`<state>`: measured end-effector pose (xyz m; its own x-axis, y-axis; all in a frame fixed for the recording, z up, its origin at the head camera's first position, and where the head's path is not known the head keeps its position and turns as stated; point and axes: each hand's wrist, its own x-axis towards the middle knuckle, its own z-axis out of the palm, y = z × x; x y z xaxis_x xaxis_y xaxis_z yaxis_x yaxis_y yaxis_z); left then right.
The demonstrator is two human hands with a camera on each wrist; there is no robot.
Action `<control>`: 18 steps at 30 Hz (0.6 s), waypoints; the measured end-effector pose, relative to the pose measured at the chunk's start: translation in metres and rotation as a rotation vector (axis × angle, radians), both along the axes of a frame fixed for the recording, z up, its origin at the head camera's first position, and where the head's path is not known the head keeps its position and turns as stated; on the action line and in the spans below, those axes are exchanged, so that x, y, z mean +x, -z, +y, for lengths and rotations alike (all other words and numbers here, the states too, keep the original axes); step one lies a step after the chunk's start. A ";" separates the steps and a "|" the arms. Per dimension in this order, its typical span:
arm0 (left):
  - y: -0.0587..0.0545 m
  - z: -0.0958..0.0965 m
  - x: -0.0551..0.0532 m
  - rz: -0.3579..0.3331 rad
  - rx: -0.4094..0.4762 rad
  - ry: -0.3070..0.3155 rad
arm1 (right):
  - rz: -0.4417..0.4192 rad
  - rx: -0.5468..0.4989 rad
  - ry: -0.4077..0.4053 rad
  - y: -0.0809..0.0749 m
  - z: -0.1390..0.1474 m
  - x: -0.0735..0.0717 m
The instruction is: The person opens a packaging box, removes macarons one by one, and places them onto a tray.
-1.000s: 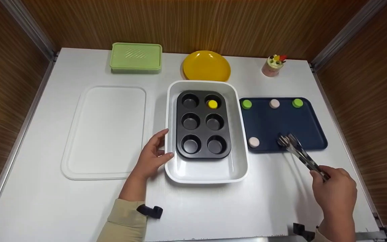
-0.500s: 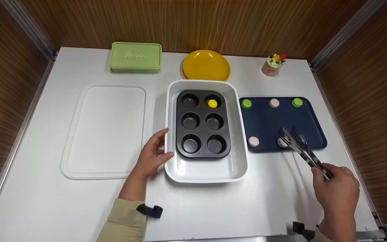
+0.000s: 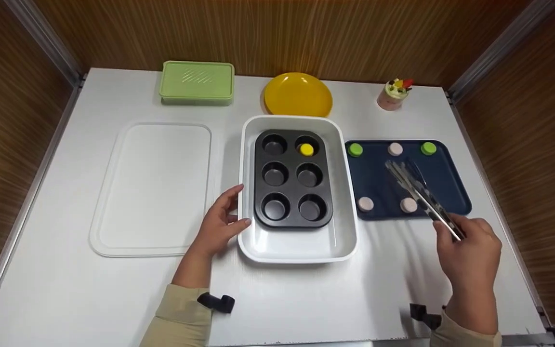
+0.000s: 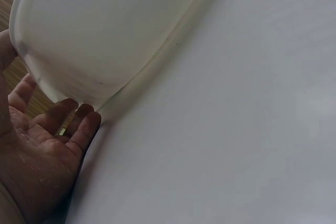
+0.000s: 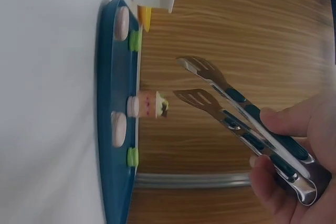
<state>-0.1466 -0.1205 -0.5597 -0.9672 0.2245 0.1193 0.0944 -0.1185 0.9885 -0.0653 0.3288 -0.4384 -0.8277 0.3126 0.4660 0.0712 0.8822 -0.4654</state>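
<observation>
My left hand (image 3: 219,219) rests against the left side of a white bin (image 3: 347,193), its thumb tip at the rim. In the left wrist view, its fingers (image 4: 90,129) touch the bin's outer wall (image 4: 105,30). A black muffin tin (image 3: 293,193) lies inside the bin; a yellow macaron (image 3: 306,150) sits in its far right cup. My right hand (image 3: 472,250) grips metal tongs (image 3: 424,197) over a dark blue tray (image 3: 451,193). The right wrist view shows the tongs' slotted tips (image 5: 199,98) apart, with nothing between them. Pink macarons (image 3: 408,205) and green macarons (image 3: 428,148) lie on the tray.
A white lid (image 3: 154,188) lies left of the bin. Along the back stand a green lidded box (image 3: 197,82), a yellow plate (image 3: 298,94) and a dessert cup (image 3: 393,95). Wood-patterned panels (image 3: 277,33) close in the back and both sides.
The tongs have risen away from the near middle pink macaron and swung toward the far left, with nothing in them. That macaron stays on the tray. My left hand keeps its place on the bin.
</observation>
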 end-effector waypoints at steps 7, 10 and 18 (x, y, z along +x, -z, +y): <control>0.001 0.000 0.000 0.004 0.008 -0.002 | 0.128 0.002 -0.106 -0.007 -0.019 -0.028; 0.001 0.000 -0.001 0.006 0.009 -0.003 | 0.148 -0.010 -0.143 -0.009 -0.026 -0.041; 0.001 0.001 0.000 -0.001 0.017 -0.001 | 0.086 -0.051 -0.218 -0.018 -0.048 -0.066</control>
<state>-0.1464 -0.1195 -0.5604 -0.9676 0.2213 0.1216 0.0931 -0.1349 0.9865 -0.1309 0.2812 -0.4199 -0.8362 0.1560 0.5258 -0.1601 0.8476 -0.5060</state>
